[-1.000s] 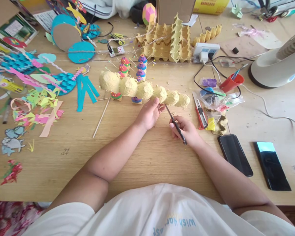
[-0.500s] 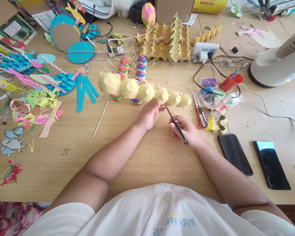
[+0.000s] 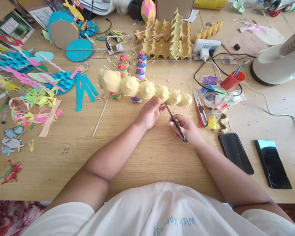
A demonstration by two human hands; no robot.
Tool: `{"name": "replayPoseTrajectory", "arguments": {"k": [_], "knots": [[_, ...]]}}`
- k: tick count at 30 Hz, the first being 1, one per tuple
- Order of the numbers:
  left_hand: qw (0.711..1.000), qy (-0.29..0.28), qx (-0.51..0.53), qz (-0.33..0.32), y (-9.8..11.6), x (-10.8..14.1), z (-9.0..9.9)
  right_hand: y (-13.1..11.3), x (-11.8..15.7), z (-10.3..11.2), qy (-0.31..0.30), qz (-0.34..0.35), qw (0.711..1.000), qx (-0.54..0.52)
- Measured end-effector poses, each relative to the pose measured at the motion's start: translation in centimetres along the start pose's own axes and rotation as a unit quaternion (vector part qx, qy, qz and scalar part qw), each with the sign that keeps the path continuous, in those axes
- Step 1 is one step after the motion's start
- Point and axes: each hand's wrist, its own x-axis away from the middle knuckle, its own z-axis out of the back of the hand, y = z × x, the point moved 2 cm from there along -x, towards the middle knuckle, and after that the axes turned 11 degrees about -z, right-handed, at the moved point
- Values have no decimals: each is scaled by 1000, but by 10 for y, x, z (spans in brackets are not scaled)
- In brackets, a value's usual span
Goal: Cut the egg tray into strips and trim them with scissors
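A row of pale yellow, rough-surfaced egg-carton cups (image 3: 147, 89), with a larger rounded lump at its left end, is held above the table. My left hand (image 3: 151, 113) grips its lower edge near the middle, thumb at the front and the other fingers partly hidden. My right hand (image 3: 183, 127) is closed around dark scissors (image 3: 176, 124), seen nearly edge-on. Their tip touches or nearly touches the strip's underside beside my left fingers. Behind the strip stand two painted egg-carton strips, one red and green (image 3: 123, 64), one blue and purple (image 3: 141, 62), both stuck with pins.
A utility knife (image 3: 201, 111), two phones (image 3: 236, 153) and a red cup (image 3: 233, 79) lie or stand to the right. Egg trays (image 3: 157, 39) and a power strip (image 3: 206, 46) are behind. Paper scraps (image 3: 39, 105), blue woven paper (image 3: 64, 82) and a thin stick (image 3: 100, 117) lie left.
The view has shifted very slightly. Both hands, the yellow strip and the scissors keep almost the same position, with the scissors' angle barely different.
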Motion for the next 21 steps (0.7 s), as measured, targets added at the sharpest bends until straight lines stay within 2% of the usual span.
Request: {"name": "replayPoseTrajectory", "arguments": {"k": [9, 14, 21], "knots": [[999, 38, -15, 16, -1, -2, 2, -2, 0, -2, 26, 2, 999, 20], [999, 39, -15, 11, 1, -2, 1, 1, -3, -1, 28, -16, 999, 22], [998, 58, 4, -3, 2, -2, -2, 4, 2, 0, 51, 42, 992, 103]]}}
